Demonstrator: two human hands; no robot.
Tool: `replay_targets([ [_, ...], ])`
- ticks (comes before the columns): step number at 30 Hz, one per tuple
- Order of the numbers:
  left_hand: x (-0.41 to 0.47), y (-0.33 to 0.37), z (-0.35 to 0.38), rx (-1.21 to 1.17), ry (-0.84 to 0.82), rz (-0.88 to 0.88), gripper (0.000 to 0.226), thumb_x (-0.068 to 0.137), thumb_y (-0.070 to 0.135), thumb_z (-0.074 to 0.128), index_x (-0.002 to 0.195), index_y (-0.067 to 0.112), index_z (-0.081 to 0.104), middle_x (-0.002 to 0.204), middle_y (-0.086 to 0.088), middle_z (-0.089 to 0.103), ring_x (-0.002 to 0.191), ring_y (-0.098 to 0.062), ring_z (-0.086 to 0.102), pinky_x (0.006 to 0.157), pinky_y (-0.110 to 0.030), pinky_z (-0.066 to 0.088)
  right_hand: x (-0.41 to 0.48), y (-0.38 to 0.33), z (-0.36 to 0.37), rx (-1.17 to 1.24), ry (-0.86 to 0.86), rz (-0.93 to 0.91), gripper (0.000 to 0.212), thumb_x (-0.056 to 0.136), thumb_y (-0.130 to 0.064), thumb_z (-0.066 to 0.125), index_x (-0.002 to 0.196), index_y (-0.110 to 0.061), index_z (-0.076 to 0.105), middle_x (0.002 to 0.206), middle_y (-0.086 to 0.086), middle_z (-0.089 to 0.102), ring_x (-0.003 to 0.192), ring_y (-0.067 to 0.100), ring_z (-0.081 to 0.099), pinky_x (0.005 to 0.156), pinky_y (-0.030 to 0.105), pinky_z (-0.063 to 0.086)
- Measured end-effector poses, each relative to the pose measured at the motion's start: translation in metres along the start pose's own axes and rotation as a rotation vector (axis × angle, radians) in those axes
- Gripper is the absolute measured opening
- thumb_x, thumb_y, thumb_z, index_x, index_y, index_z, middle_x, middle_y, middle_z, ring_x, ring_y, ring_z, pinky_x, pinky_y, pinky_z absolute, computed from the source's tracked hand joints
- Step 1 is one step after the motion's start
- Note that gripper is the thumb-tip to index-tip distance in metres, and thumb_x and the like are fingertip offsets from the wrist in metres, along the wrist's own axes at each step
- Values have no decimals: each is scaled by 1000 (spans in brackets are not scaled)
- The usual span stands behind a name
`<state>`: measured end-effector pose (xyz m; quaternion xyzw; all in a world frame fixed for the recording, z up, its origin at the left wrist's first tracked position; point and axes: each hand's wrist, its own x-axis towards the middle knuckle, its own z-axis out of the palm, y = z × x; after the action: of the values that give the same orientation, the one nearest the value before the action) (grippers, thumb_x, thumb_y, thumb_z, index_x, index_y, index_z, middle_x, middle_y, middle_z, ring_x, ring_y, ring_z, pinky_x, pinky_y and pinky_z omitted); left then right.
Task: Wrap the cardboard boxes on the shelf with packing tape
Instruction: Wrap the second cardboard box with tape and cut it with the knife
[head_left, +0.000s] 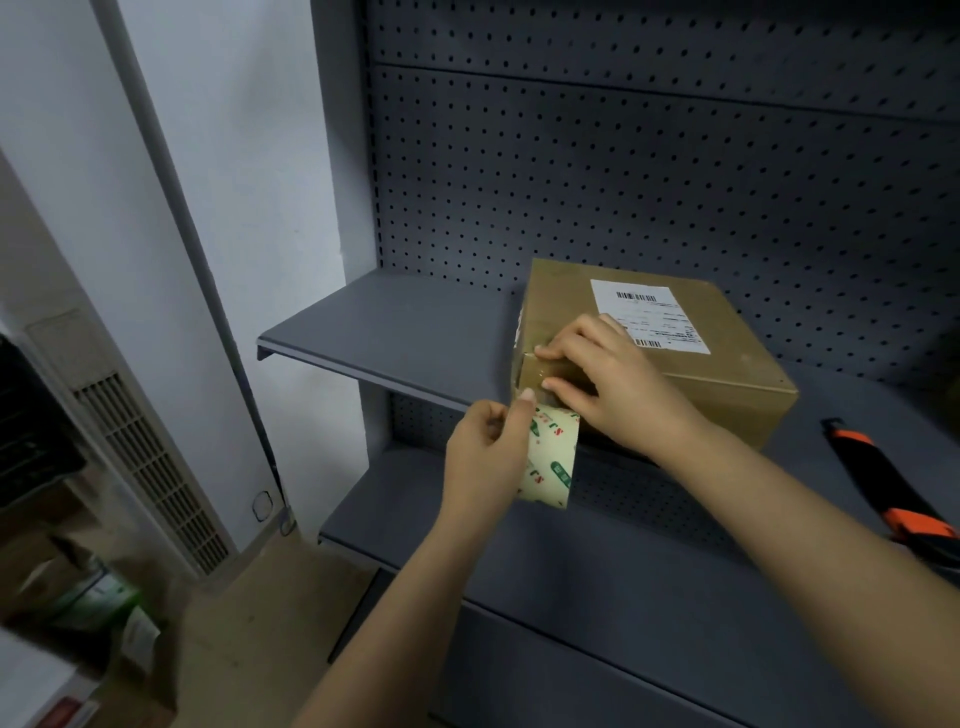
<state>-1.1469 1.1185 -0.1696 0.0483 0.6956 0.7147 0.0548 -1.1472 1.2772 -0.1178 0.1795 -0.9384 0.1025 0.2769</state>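
Note:
A brown cardboard box (727, 358) with a white barcode label stands on the grey shelf (395, 338), its near left corner at the shelf's front edge. My left hand (485, 457) grips a roll of packing tape (553, 460) printed in green and red, just below that corner. A short strip of tape runs from the roll up onto the box corner. My right hand (608, 384) lies on the corner, with fingers and thumb pressing the tape against the cardboard.
A black and orange utility knife (893, 483) lies on the shelf to the right of the box. A grey pegboard (675, 156) backs the shelf, and a lower shelf (623, 571) sits beneath. Boxes and a white vented unit (150, 467) stand on the floor at left.

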Motion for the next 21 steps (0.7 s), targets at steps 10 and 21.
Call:
replay_targets([
  [10, -9, 1, 5, -27, 38, 67, 36, 92, 49, 61, 84, 15, 55, 71, 3, 65, 61, -3, 62, 52, -20, 49, -2, -8, -5, 99, 50, 109, 23, 86, -11, 72, 110, -11, 70, 106, 1, 64, 101, 18, 55, 89, 20, 38],
  [21, -28, 4, 10, -28, -131, 124, 34, 88, 51, 66, 94, 22, 50, 89, -8, 71, 86, -20, 71, 74, -48, 59, -43, -9, -32, 9, 233, 280, 11, 86, -7, 72, 96, -11, 74, 92, 1, 68, 91, 15, 59, 83, 21, 44],
])
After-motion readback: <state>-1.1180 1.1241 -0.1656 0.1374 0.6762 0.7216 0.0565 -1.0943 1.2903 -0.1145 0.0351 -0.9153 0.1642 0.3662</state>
